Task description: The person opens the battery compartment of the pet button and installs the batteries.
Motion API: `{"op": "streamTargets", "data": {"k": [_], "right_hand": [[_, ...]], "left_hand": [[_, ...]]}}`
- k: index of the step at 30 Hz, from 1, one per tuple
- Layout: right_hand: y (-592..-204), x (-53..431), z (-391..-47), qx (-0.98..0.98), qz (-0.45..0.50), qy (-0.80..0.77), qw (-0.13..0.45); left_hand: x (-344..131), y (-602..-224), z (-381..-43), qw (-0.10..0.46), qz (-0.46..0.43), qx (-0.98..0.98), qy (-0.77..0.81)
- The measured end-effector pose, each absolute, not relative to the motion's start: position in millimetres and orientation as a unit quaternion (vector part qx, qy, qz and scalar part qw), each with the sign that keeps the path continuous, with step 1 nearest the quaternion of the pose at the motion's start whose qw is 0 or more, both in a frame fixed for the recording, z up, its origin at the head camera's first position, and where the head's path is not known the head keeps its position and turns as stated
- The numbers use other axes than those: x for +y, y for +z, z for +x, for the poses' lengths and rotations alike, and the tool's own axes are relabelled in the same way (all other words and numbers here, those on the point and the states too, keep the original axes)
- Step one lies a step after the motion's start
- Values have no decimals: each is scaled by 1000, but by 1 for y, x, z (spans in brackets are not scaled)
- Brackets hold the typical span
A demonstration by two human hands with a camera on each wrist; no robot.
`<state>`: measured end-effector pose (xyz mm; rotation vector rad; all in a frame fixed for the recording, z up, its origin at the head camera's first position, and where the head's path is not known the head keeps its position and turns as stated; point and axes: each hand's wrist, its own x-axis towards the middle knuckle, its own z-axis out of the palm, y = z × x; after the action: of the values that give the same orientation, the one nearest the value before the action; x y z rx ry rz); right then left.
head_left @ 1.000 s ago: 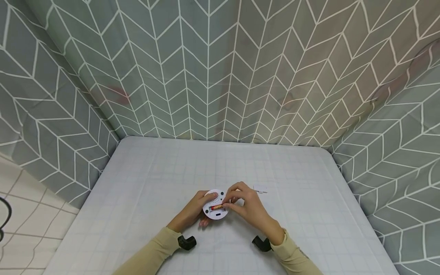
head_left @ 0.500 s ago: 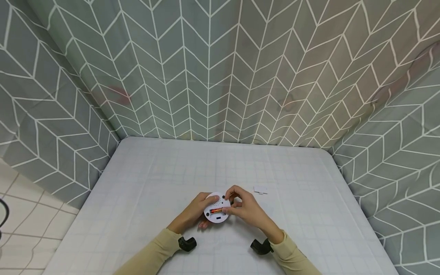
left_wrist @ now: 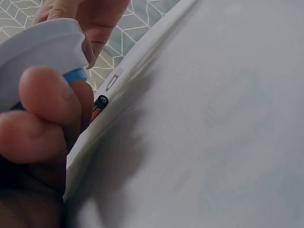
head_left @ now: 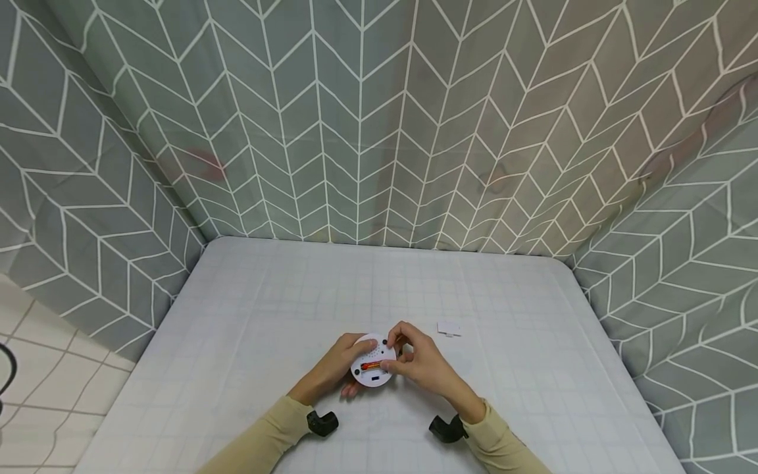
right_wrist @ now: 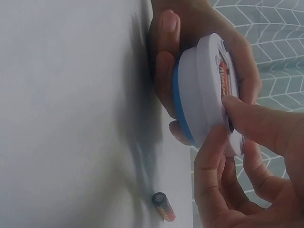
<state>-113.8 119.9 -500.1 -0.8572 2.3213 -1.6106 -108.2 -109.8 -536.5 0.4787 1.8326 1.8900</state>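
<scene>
My left hand (head_left: pixel 334 362) grips a round white device (head_left: pixel 378 354) with its underside up, thumb on top and fingers beneath. A blue band runs round the far side of its casing, seen in the right wrist view. In the device's battery slot lies a red-orange battery (right_wrist: pixel 223 76), roughly lengthwise. The thumb of my right hand (head_left: pixel 423 359) presses the battery's right end, while the index finger braces against the device's rim. A second battery (right_wrist: pixel 164 207), dark-ended, rests on the table below the hands.
A small white flat piece (head_left: pixel 448 327), with a thin dark object along its near edge, lies on the white-covered table (head_left: pixel 284 283) beyond my right hand. Patterned curtains (head_left: pixel 379 131) close off the back and sides.
The battery has gone from being pinched at its right end to lying deeper in the slot under my right thumb. The device and hands have shifted slightly nearer.
</scene>
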Motion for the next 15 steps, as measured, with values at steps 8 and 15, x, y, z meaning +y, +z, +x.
{"op": "streamTargets", "data": {"k": [8, 15], "right_hand": [[-499, 121, -114, 786, -249, -558, 97], [-496, 127, -118, 790, -256, -552, 81]], "left_hand": [[-111, -539, -108, 239, 165, 650, 702], [-110, -539, -111, 236, 168, 628, 722]]}}
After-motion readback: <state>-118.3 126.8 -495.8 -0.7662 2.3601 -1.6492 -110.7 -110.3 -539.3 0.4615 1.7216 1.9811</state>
